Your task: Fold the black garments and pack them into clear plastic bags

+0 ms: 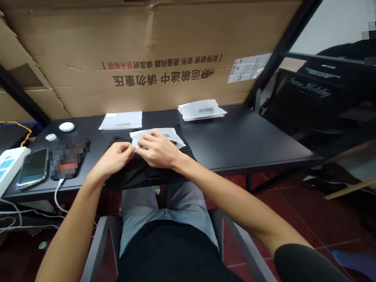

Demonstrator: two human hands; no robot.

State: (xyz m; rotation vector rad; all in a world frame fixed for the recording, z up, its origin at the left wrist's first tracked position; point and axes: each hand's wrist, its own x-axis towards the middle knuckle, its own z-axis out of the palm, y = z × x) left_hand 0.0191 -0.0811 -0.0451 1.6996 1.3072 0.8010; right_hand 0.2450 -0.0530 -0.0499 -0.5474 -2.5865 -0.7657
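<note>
A person's left hand [113,159] pinches narrowly at the edge of a translucent plastic packet [154,136] lying on a folded black garment [134,175] at the front of a black table [237,140], while the right hand [159,150] lies curled over it, its grip hard to judge. Whatever the packet holds cannot be made out. A stack of similar packets [201,110] and a flat white packet [120,120] lie farther back.

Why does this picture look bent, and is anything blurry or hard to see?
Head view: the wide lens bows the black tabletop and stretches the bare left forearm; the brown cardboard carton stays sharp and evenly lit, while the black cloth loses detail in shadow, and a pixelated patch is blurred.
</note>
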